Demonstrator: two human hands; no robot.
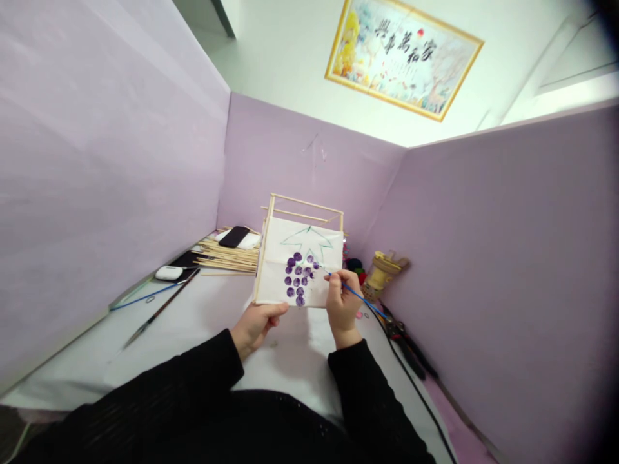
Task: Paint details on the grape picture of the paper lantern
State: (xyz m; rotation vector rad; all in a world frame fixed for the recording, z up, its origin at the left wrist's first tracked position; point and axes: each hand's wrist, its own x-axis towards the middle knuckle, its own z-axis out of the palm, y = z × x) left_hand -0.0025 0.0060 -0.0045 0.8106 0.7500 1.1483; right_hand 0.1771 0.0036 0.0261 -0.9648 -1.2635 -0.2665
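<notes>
Grasping panel's [319, 285] lower edge, left hand [257, 324]; right hand [344, 303] pinches blue brush [364, 299]; brush slip could smear purple dots [296, 281].

Framed picture [404, 64]: apparently 家和萬事興 [403, 42]

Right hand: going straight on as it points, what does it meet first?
The right hand would probably meet the white square panel with purple painted dots; its slim blue brush leads, though tip contact is unclear.

Craft workspace: lilac partitions [483, 245], loose wooden sticks [227, 259], paintbrush [169, 301], grape-painted panel [275, 258].
</notes>
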